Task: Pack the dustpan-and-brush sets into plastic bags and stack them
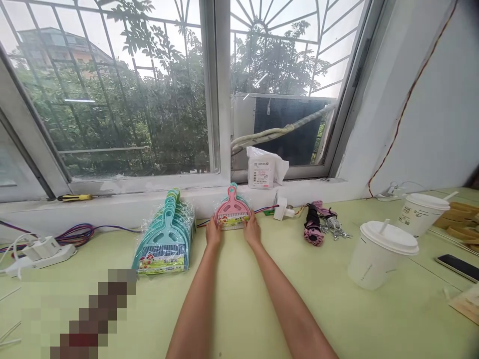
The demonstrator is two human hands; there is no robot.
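A pink dustpan and brush set [229, 205] in clear wrap stands upright against the sill wall, with teal edges of other sets showing behind it. At its left edge, my left hand [213, 233] is closed on the wrapped set. On the opposite edge, my right hand [252, 231] grips it in the same way, fingertips partly hidden behind. To the left of my hands leans a thick row of wrapped teal dustpan and brush sets [167, 234], overlapping one behind another, with colourful printed labels.
Two white lidded cups [377, 259] with straws stand at right, near a phone [458, 267]. A pink-and-black bundle [313, 225] and metal keys lie nearer. A power strip [41, 257] and cables are at left. A screwdriver [77, 198] and white package [262, 169] rest on the sill.
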